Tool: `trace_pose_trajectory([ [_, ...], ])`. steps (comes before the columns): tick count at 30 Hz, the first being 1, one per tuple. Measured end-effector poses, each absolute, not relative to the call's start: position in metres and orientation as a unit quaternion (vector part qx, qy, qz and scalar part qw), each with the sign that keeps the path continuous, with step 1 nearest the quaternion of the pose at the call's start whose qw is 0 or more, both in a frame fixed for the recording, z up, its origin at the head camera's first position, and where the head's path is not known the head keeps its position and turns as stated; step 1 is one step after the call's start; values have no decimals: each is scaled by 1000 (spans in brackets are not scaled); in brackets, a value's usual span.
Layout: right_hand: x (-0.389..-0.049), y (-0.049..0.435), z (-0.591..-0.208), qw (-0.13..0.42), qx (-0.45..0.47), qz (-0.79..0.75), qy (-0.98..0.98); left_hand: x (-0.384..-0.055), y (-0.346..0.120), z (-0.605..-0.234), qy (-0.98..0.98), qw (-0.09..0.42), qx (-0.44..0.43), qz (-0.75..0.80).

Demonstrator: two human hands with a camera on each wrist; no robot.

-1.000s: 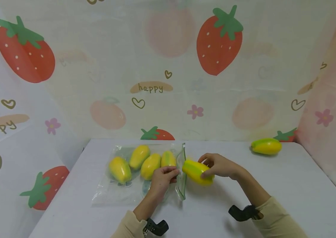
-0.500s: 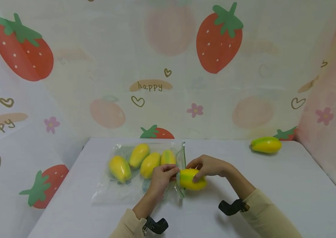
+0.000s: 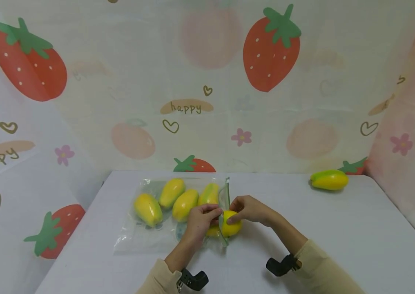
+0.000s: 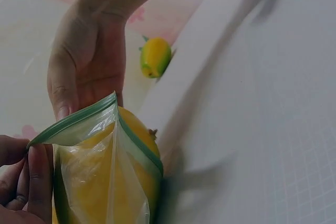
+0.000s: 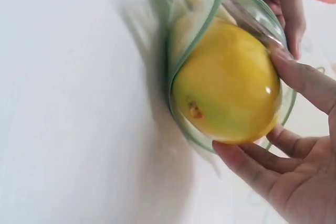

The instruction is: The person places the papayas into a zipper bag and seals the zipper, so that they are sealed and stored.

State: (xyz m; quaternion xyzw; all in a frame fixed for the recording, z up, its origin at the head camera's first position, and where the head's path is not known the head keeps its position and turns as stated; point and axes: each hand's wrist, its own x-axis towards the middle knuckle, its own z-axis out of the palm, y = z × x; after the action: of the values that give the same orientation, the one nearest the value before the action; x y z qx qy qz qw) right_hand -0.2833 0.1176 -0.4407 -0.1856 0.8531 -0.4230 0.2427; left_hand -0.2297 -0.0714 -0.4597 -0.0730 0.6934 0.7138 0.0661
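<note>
While left grip (image 3: 198, 223) pinches bag (image 3: 128, 240), right grip (image 3: 251, 210) spreads round fruit (image 5: 228, 80).

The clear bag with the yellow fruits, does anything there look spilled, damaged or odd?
Nothing looks spilled or visibly damaged. One fruit sticks out of the bag, but the right hand holds it, so that seems ordinary.

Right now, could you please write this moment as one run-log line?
left hand pinches bag rim | right hand holds yellow fruit partway inside | four more fruits inside | loose fruit on table
</note>
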Motion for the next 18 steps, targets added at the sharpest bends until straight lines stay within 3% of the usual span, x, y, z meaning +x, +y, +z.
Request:
trace_pose_trajectory([
  [7,-279,134,-446,268,-206,-449,827,-228,-71,-457,691,63,-75,716],
  [18,-270,122,-464,222,-179,-530,798,-229,-69,-454,696,52,-69,713],
])
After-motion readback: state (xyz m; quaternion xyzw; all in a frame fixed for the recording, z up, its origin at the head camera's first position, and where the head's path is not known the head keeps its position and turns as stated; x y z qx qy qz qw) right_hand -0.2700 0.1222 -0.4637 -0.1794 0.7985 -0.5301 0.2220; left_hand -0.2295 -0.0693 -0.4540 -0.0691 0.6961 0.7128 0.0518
